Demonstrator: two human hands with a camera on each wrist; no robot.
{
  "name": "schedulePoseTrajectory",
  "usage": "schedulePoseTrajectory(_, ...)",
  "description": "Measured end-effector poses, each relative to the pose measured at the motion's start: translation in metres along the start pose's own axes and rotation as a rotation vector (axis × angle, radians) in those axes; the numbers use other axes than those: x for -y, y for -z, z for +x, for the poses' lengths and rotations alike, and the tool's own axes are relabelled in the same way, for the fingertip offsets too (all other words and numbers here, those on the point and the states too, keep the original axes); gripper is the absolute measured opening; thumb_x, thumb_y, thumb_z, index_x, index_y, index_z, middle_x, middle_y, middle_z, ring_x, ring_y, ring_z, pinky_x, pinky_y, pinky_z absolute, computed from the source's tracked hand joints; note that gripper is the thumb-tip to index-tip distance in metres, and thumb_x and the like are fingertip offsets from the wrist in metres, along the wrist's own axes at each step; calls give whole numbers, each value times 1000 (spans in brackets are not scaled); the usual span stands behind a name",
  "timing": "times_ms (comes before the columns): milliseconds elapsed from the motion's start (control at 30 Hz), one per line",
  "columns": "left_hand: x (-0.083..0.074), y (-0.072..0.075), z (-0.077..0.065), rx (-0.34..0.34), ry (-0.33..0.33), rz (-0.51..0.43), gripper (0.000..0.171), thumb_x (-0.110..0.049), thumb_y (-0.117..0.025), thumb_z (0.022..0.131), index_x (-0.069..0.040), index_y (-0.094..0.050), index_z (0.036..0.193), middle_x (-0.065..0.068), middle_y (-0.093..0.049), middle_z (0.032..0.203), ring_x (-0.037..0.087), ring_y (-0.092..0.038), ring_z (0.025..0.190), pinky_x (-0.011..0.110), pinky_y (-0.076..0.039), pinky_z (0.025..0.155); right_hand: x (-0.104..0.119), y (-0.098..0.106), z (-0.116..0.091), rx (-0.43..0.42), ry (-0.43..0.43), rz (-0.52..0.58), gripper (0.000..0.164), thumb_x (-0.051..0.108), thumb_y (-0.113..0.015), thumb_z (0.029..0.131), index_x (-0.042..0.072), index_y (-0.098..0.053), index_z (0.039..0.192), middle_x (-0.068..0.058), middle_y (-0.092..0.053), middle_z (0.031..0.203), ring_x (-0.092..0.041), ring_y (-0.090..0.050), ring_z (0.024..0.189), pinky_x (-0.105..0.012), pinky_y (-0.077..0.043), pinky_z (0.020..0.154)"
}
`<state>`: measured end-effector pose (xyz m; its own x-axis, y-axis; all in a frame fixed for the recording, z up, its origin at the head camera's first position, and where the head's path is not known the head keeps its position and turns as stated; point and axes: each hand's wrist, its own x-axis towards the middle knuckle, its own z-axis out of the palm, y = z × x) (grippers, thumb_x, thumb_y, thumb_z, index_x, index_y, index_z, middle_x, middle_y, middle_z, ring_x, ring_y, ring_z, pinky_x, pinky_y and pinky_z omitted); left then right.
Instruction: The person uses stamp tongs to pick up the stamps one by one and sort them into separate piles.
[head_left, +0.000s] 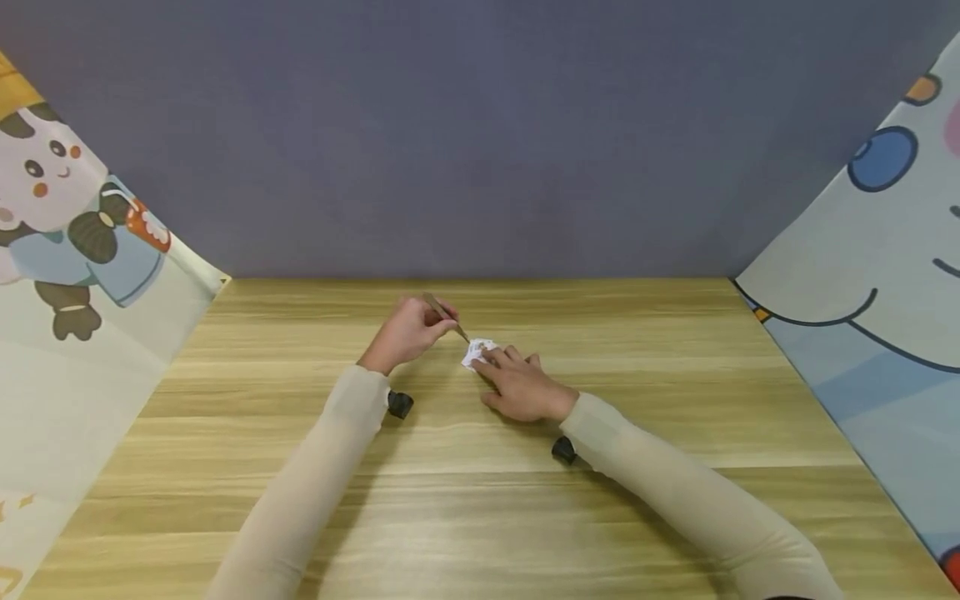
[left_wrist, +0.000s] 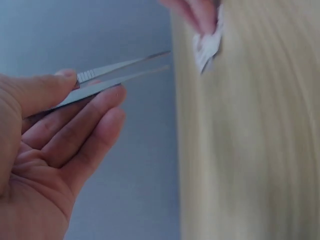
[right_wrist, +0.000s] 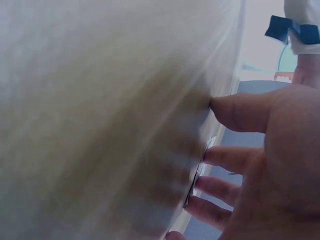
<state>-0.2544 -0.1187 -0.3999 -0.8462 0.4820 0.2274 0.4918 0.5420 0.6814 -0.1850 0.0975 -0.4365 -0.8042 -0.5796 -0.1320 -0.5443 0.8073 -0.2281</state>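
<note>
Between thumb and fingers, my left hand pinches a pair of metal tweezers. Their two tips stand slightly apart in the left wrist view, and in the head view they point down at a small white piece of paper with dark marks on it. The paper lies on the wooden table. My right hand, palm down with its fingers spread, rests its fingertips on the paper's right side and hides part of it. Seen from the right wrist, the thumb touches the tabletop beside the paper.
The wooden table runs back to a dark grey-blue wall. Cartoon-printed panels stand along the left and right sides. A small black device sits at the left wrist, another at the right.
</note>
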Motion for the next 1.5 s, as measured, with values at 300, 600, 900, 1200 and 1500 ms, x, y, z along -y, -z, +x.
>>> schedulePoseTrajectory(300, 6, -22, 12, -33, 61, -4, 15, -15, -67, 90, -2, -71, 96, 3, -67, 89, 15, -65, 79, 29, -54, 69, 1, 0, 0, -5, 7, 9, 58, 35, -48, 98, 13, -30, 149, -11, -26, 151, -27, -28, 131, -50, -32, 89)
schedulePoseTrajectory(600, 10, -27, 16, -39, 84, -18, 15, -16, -67, 90, -2, -70, 96, 4, -67, 91, 18, -65, 82, 30, -53, 73, 0, -2, 0, -14, 9, 2, 58, 36, -48, 98, 13, -30, 149, -11, -26, 151, -27, -28, 131, -49, -32, 87)
schedulePoseTrajectory(900, 7, -25, 16, -26, 60, -35, 13, -12, -66, 90, -2, -71, 96, 5, -68, 92, 18, -66, 82, 31, -54, 73, 0, -3, 0, -26, 11, 6, 59, 35, -49, 98, 12, -31, 148, -12, -26, 151, -28, -30, 129, -49, -33, 86)
schedulePoseTrajectory(1200, 4, -21, 13, -27, 17, -30, 13, -16, -66, 91, -5, -71, 96, 2, -69, 90, 15, -66, 80, 31, -54, 72, 2, -1, 0, -20, 2, 10, 58, 35, -49, 98, 12, -31, 148, -12, -26, 151, -27, -32, 126, -47, -33, 84)
schedulePoseTrajectory(1500, 3, -25, 12, -42, -56, -39, 7, -14, -67, 90, -8, -71, 90, 0, -68, 86, 12, -66, 76, 29, -54, 68, 0, -2, 0, -22, 10, 11, 58, 35, -49, 98, 12, -30, 149, -12, -25, 151, -27, -31, 126, -48, -33, 83)
